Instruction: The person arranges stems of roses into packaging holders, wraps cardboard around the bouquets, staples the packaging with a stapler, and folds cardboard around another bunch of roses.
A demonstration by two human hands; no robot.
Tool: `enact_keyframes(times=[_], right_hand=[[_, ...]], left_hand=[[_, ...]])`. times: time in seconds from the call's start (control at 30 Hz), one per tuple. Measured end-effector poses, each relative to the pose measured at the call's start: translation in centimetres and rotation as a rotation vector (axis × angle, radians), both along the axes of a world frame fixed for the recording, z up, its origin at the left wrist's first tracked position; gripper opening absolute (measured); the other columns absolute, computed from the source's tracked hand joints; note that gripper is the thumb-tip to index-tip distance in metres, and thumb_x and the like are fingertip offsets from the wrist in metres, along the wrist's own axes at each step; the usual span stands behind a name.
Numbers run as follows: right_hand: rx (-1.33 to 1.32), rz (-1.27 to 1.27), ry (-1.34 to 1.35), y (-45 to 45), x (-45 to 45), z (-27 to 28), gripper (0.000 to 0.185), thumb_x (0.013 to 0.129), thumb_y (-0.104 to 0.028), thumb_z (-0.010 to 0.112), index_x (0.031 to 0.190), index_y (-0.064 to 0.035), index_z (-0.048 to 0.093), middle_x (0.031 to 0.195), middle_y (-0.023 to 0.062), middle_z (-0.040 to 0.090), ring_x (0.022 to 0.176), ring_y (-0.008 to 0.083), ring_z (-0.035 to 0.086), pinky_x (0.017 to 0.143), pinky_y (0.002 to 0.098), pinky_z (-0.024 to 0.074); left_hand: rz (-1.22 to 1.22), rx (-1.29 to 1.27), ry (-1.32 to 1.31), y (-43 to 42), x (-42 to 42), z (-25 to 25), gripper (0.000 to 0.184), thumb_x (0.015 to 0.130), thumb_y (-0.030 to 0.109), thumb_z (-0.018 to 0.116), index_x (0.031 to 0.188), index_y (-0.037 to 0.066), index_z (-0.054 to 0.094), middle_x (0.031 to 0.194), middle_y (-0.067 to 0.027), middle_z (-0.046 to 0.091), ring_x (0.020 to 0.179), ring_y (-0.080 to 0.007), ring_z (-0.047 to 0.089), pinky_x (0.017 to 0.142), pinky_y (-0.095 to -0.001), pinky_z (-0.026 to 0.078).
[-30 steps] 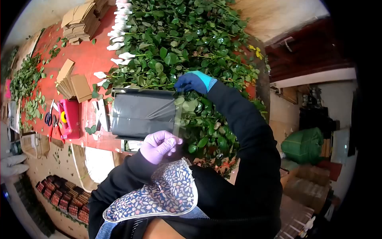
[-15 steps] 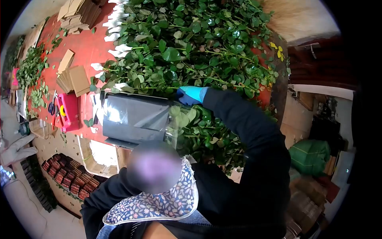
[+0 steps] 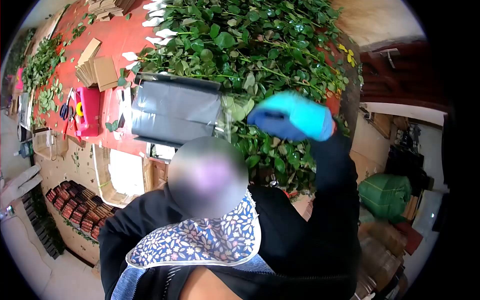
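Note:
My right hand (image 3: 287, 116), in a blue and turquoise glove, is over the leafy stems, right of the dark plastic-wrapped package (image 3: 175, 107); motion smears its fingers. Near my chest, below the package, a round blur covers my left hand (image 3: 212, 175); only a purple tint of its glove shows. Clear film sticks out past the package's right end, with leaves (image 3: 237, 107) by it. Behind lies a large pile of leafy green stems (image 3: 260, 45), with white-wrapped heads (image 3: 155, 22) along its left side.
On the red table (image 3: 112, 50) are cardboard pieces (image 3: 105, 73), a pink case (image 3: 89, 111), scissors (image 3: 65, 107) and red-handled pliers. A basket (image 3: 102, 175) stands below the table edge. Stacked red-and-black items (image 3: 75, 207) lie lower left, a green bundle (image 3: 385, 194) at right.
My right hand has moved right, away from the package's upper right corner. My left hand, earlier visible at the package's lower edge, is now behind a blur. The view has shifted.

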State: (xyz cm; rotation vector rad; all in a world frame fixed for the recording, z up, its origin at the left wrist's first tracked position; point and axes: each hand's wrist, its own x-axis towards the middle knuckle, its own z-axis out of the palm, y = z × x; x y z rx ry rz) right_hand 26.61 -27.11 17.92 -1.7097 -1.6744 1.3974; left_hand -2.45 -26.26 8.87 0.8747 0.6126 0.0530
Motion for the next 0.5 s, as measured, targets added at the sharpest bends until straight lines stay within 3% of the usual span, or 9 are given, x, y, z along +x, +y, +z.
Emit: enact_keyframes(times=[0.03,0.07,0.13,0.17,0.23,0.33,0.4,0.47,0.5], right_hand=[[-0.001,0.044,0.001,-2.0,-1.5,0.1,0.023,0.088,-0.023,0.064,0.104,-0.0072,0.069,0.084,0.0099,0.07,0.073,0.0179,0.066,0.065,0.0334,0.0526],[-0.002,0.088,0.003,-3.9,-3.0,0.1,0.023,0.087,-0.025,0.065,0.102,-0.0088,0.069,0.082,0.0105,0.07,0.072,0.0195,0.067,0.064,0.0345,0.0527],[0.287,0.298,-0.172,-7.0,-7.1,-4.1,0.019,0.082,-0.025,0.065,0.091,-0.0092,0.068,0.077,0.0095,0.067,0.068,0.0247,0.064,0.061,0.0381,0.0516],[0.391,0.409,-0.302,-8.5,-9.3,-7.6,0.017,0.079,-0.026,0.065,0.085,-0.0099,0.066,0.075,0.0091,0.066,0.067,0.0279,0.063,0.06,0.0402,0.0509],[0.603,0.352,-0.396,-9.7,-12.1,-10.6,0.011,0.079,-0.023,0.063,0.081,-0.0126,0.064,0.076,0.007,0.065,0.067,0.027,0.063,0.059,0.0403,0.0497],[0.455,0.367,-0.645,-11.3,-12.5,-14.8,0.008,0.081,-0.019,0.058,0.081,-0.0167,0.066,0.085,0.0034,0.068,0.071,0.0233,0.066,0.06,0.0397,0.0492],[0.043,0.688,-0.974,-8.8,-14.7,-8.2,0.016,0.082,-0.019,0.057,0.095,-0.0142,0.066,0.103,0.0057,0.067,0.075,0.0223,0.067,0.062,0.0405,0.0494],[-0.017,0.588,-1.06,-10.1,-13.5,-9.4,0.036,0.083,-0.019,0.055,0.119,-0.0105,0.058,0.122,0.0086,0.059,0.078,0.0228,0.068,0.066,0.041,0.0498],[0.064,0.506,-0.966,-10.8,-12.8,-9.5,0.037,0.084,-0.018,0.054,0.12,-0.0099,0.057,0.117,0.008,0.061,0.077,0.0229,0.068,0.066,0.0416,0.0499]], left_hand=[[0.032,0.018,-0.019,-0.3,0.3,0.0,0.021,0.098,0.022,0.057,0.095,0.002,0.064,0.074,0.0001,0.063,0.058,-0.0041,0.052,0.055,-0.0178,0.043],[0.03,0.28,-0.093,-0.3,0.7,0.6,0.02,0.098,0.021,0.056,0.095,0.002,0.064,0.073,0.0002,0.063,0.058,-0.0039,0.052,0.054,-0.0178,0.042],[0.074,0.539,-0.197,-0.5,1.0,0.7,0.019,0.099,0.019,0.055,0.094,0.003,0.063,0.073,0.0006,0.062,0.056,-0.0035,0.051,0.054,-0.0177,0.042],[0.099,0.452,-0.168,-0.7,0.9,0.2,0.019,0.099,0.019,0.055,0.094,0.003,0.064,0.073,0.001,0.062,0.056,-0.0032,0.051,0.054,-0.0176,0.042],[0.132,0.191,-0.047,-1.2,0.9,-0.4,0.019,0.099,0.02,0.055,0.092,0.004,0.064,0.073,0.0019,0.061,0.056,-0.0028,0.05,0.054,-0.0174,0.042],[0.199,0.167,-0.101,-2.2,0.5,-2.5,0.02,0.099,0.023,0.057,0.093,0.005,0.064,0.074,0.0028,0.06,0.059,-0.0029,0.05,0.055,-0.0172,0.042],[0.247,0.082,-0.161,-3.6,-1.0,-5.9,0.019,0.099,0.022,0.057,0.093,0.005,0.064,0.074,0.0022,0.06,0.058,-0.0038,0.05,0.055,-0.0179,0.042],[0.315,0.022,-0.225,-5.4,-1.1,-8.7,0.016,0.099,0.019,0.057,0.092,0.005,0.063,0.081,0.0002,0.063,0.06,-0.0042,0.05,0.055,-0.0185,0.043],[0.312,0.024,-0.23,-6.2,-1.0,-10.2,0.016,0.099,0.019,0.057,0.092,0.005,0.063,0.081,0.0002,0.063,0.06,-0.0042,0.05,0.055,-0.0185,0.043]])
